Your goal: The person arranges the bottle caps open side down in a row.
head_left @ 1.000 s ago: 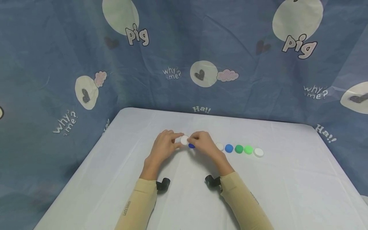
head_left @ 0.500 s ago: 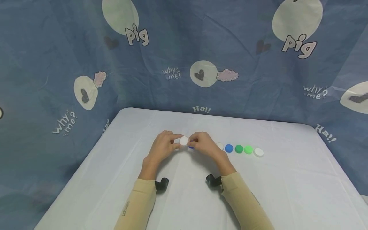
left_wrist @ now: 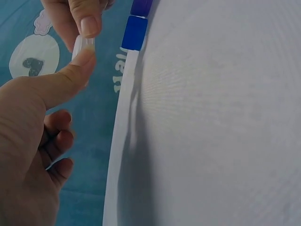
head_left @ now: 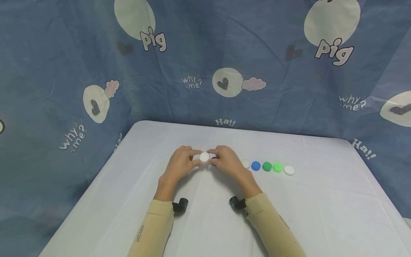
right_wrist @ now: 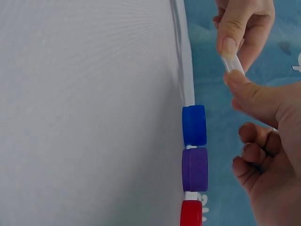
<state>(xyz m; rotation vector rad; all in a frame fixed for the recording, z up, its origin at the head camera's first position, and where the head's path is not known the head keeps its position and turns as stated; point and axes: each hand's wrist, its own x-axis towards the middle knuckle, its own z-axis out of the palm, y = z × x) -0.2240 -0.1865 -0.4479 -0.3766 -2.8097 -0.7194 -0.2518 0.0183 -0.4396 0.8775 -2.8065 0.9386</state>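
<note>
A white bottle cap [head_left: 204,157] is held up between both hands, above the table. My left hand [head_left: 181,162] pinches it from the left with thumb and forefinger. From the other side my right hand [head_left: 226,160] grips its edge; in the right wrist view the right thumb [right_wrist: 249,92] presses on the white cap [right_wrist: 233,65]. The remaining fingers of each hand are loosely curled. Just below the right fingers stands a blue cap [right_wrist: 194,125], mostly hidden in the head view. Beside it are a purple cap [right_wrist: 195,169] and a red cap [right_wrist: 191,214].
The row of caps carries on to the right: white [head_left: 245,164], blue [head_left: 255,166], dark green [head_left: 267,166], light green [head_left: 277,167] and a larger white cap [head_left: 289,170]. A white cloth covers the table [head_left: 321,207]. Behind it hangs a printed blue curtain [head_left: 192,107].
The white cap has shifted slightly left. My right thumb and forefinger have spread from a closer pinch at its right edge. The caps on the table stay put.
</note>
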